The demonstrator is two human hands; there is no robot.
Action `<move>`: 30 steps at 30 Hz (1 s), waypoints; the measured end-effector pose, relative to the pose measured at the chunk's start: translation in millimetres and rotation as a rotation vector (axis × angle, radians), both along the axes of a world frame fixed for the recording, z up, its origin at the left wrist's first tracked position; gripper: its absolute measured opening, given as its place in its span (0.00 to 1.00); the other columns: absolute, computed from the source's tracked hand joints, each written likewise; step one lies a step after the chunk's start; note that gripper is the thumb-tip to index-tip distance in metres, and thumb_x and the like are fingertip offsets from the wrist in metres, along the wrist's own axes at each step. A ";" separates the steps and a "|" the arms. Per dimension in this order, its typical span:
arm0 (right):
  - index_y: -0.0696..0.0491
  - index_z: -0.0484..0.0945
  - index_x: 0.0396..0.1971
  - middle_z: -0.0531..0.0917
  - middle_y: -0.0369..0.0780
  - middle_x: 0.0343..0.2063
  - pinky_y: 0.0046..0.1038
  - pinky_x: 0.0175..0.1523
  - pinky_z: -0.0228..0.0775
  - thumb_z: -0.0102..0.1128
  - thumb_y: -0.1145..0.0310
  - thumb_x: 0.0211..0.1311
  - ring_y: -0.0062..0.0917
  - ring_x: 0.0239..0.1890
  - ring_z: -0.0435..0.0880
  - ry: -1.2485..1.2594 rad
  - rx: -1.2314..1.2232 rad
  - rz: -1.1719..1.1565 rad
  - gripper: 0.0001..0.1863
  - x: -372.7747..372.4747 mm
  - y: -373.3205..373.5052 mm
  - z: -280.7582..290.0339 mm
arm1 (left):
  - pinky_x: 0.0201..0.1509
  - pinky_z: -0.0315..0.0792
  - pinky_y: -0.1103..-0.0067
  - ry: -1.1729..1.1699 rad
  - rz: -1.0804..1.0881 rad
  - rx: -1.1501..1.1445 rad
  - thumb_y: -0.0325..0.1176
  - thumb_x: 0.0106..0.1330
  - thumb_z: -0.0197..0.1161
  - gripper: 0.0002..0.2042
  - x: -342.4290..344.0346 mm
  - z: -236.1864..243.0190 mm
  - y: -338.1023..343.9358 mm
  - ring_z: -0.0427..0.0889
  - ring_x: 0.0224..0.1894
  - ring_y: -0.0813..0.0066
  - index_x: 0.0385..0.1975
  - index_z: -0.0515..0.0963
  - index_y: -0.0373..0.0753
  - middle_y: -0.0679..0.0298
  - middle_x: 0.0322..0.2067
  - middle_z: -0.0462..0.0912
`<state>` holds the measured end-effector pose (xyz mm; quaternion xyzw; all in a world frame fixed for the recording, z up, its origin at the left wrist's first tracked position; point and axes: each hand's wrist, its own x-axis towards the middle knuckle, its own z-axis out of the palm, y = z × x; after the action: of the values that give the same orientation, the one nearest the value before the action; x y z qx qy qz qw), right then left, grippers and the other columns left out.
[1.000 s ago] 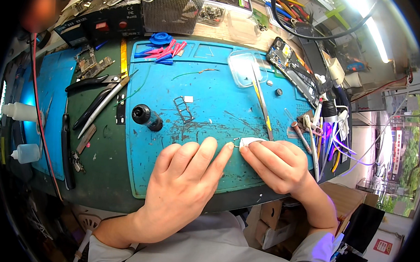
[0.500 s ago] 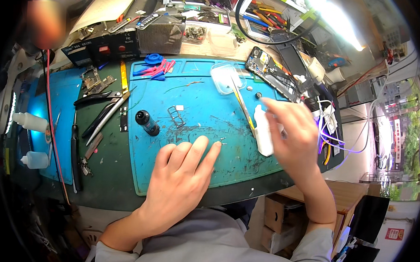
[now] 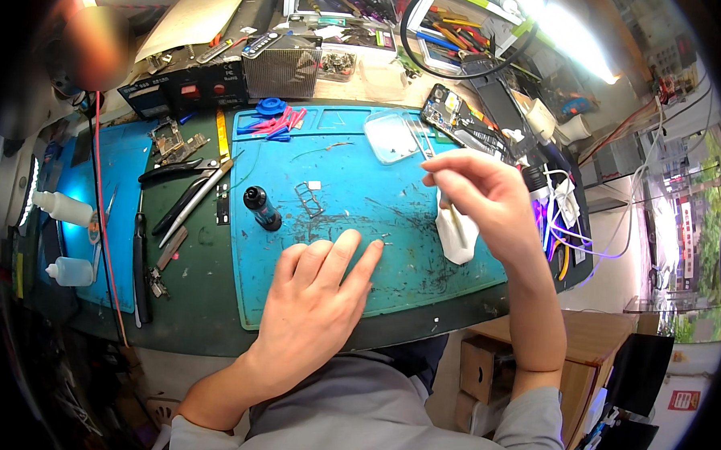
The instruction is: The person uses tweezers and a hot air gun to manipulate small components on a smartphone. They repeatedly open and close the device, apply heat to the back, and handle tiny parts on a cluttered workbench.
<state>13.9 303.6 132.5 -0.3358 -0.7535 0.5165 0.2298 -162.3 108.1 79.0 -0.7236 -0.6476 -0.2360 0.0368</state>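
Note:
My left hand (image 3: 313, 303) lies palm down near the front of the blue work mat (image 3: 354, 176), fingers spread and nothing held. Tiny metallic bits (image 3: 386, 243) lie by its index fingertip. My right hand (image 3: 486, 194) is raised over the mat's right side, thumb and fingers pinched on slim metal tweezers (image 3: 424, 141). Their tips point at a clear plastic tray (image 3: 390, 159); the fingers hide their middle. Below that hand is a crumpled white tissue (image 3: 456, 241). A short black screwdriver (image 3: 262, 209) stands left of a thin dark metal frame (image 3: 308, 200).
An opened phone (image 3: 454, 116) lies at the back right, near white cables (image 3: 562, 214). Pink and blue pry tools (image 3: 280, 123) sit at the back left. Pliers (image 3: 180, 201) and circuit board pieces (image 3: 175, 143) lie left of the mat, beyond them white bottles (image 3: 62, 208).
My right hand has moved slightly left and taken hold of the tweezers, which lay leaning on the tray and tissue. My left hand stays in place. The view has shifted slightly.

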 end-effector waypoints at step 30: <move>0.61 0.87 0.48 0.90 0.43 0.39 0.25 0.29 0.73 0.75 0.77 0.56 0.27 0.29 0.86 -0.104 0.695 -0.052 0.18 24.6 -112.8 -50.3 | 0.58 0.66 0.64 -0.048 0.006 -0.193 0.31 0.54 0.73 0.30 -0.1 6.5 1.0 0.70 0.53 0.64 0.63 0.83 0.47 0.63 0.62 0.75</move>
<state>38.5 190.8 82.2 -0.2827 -0.8860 0.2054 0.3047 -162.4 109.1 85.5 -0.7161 -0.6700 -0.1899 -0.0478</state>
